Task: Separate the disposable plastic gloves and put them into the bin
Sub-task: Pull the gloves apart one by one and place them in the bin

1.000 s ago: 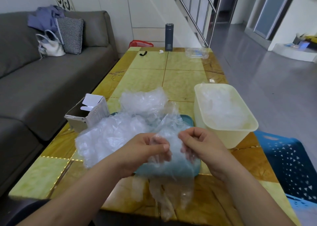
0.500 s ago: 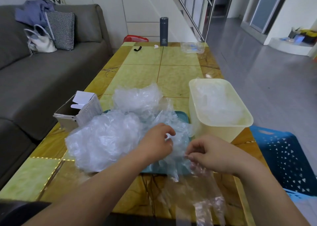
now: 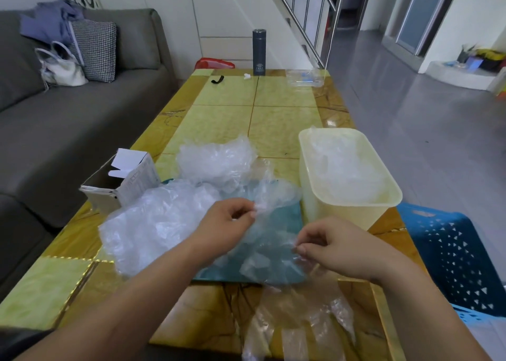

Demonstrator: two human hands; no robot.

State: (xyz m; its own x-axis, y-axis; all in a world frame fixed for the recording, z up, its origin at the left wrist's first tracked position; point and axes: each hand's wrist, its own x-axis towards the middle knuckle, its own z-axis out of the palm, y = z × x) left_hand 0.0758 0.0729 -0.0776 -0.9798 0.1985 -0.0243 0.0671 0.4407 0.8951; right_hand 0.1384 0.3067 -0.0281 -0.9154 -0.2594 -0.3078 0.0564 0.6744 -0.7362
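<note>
A heap of clear plastic gloves lies on a teal tray at the near end of the table. My left hand pinches a glove cuff above the tray. My right hand pinches another clear glove, whose fingers hang down over the table's front edge. The two hands are held apart with the thin plastic between them. A cream bin stands right of the tray and holds several loose gloves.
An open white cardboard box sits left of the heap. At the table's far end are a dark flask, a clear packet and a small black item. A blue basket stands right of the table, a grey sofa left.
My hands have drawn apart, the right one moving right and toward me with one glove. The left hand stays over the tray holding the other plastic.
</note>
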